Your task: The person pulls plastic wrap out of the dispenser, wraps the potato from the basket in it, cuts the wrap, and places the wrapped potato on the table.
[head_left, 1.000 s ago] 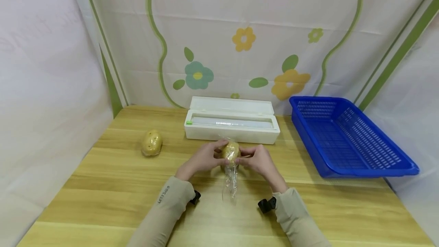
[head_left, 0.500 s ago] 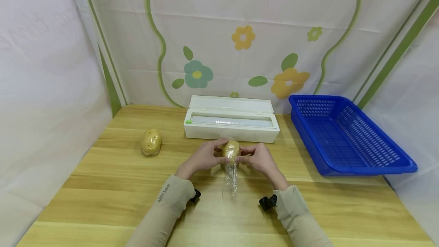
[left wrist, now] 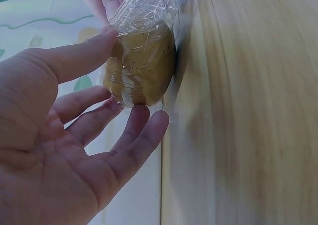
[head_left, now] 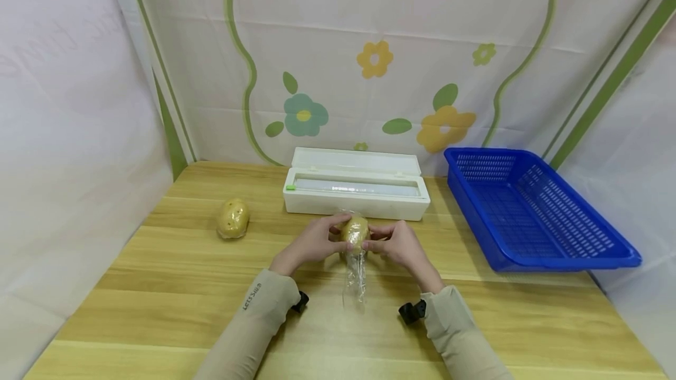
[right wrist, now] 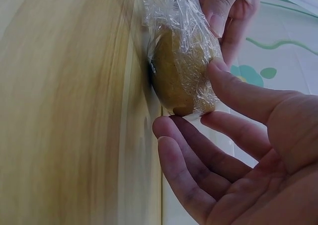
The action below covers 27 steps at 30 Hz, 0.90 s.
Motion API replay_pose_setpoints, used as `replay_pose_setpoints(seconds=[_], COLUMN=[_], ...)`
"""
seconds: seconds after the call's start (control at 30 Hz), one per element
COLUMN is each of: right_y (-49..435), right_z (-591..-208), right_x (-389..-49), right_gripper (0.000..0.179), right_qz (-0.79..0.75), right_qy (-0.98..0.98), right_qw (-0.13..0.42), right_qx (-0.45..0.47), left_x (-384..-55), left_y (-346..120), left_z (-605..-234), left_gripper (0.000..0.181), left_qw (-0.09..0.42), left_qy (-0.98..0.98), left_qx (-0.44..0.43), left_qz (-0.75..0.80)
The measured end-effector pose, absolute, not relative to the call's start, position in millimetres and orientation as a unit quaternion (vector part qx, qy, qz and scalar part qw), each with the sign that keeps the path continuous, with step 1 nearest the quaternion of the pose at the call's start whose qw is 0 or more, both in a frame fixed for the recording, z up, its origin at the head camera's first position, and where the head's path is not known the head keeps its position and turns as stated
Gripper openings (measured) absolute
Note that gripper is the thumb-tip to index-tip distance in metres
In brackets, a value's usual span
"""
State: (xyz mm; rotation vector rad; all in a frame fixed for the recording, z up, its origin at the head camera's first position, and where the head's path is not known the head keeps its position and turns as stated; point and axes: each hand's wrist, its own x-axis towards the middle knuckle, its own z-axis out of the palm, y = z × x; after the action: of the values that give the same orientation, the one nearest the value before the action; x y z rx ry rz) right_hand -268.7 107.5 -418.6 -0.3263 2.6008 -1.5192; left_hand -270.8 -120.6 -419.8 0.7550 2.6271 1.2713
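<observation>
Between my two hands a potato [head_left: 356, 232] sits at the middle of the table, covered in clear plastic wrap. A loose tail of the plastic wrap [head_left: 355, 280] trails from it toward me. My left hand [head_left: 315, 240] grips the potato's left side, thumb near and fingers farther round, as the left wrist view shows with the potato [left wrist: 144, 66]. On the opposite side my right hand [head_left: 397, 246] holds it the same way; in the right wrist view crinkled film covers the potato [right wrist: 171, 76]. Its underside is hidden.
Behind the hands stands a white cling film box [head_left: 356, 204] with its lid raised and a roll inside. A second wrapped potato [head_left: 233, 218] lies at the left. At the right is a blue plastic basket [head_left: 488, 236]. A flowered cloth [head_left: 338, 46] hangs behind the wooden table [head_left: 174, 286].
Both hands keep their hold on the wrapped potato, almost still. The head view has shifted very slightly; nothing else has visibly moved.
</observation>
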Motion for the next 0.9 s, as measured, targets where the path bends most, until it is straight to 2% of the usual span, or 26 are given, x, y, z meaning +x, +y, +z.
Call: replay_pose_setpoints(seconds=[0.33,0.53,0.67,0.9], right_y=[110.3,112.2,118.0,134.8], right_z=[-414.3,-408.2,-406.2,-403.2], right_x=[-268.3,-269.1,-264.2,-254.8], right_gripper=[0.047,0.042,0.036,0.036], right_qz=[-0.459,-0.424,-0.399,-0.309], right_qy=[0.878,0.889,0.891,0.869], right_qw=[0.055,0.040,0.032,-0.026], right_qx=[-0.124,-0.166,-0.213,-0.387], left_x=[-271.0,-266.9,-259.0,-249.9], left_y=[-118.6,-115.9,-118.3,-135.9], left_z=[-416.5,-412.8,-410.4,-400.9], left_gripper=[0.069,0.068,0.061,0.048], left_qw=[0.058,0.027,-0.013,-0.112], left_qy=[0.874,0.881,0.892,0.873], left_qx=[0.243,0.247,0.293,0.410], left_qz=[0.417,0.402,0.344,0.238])
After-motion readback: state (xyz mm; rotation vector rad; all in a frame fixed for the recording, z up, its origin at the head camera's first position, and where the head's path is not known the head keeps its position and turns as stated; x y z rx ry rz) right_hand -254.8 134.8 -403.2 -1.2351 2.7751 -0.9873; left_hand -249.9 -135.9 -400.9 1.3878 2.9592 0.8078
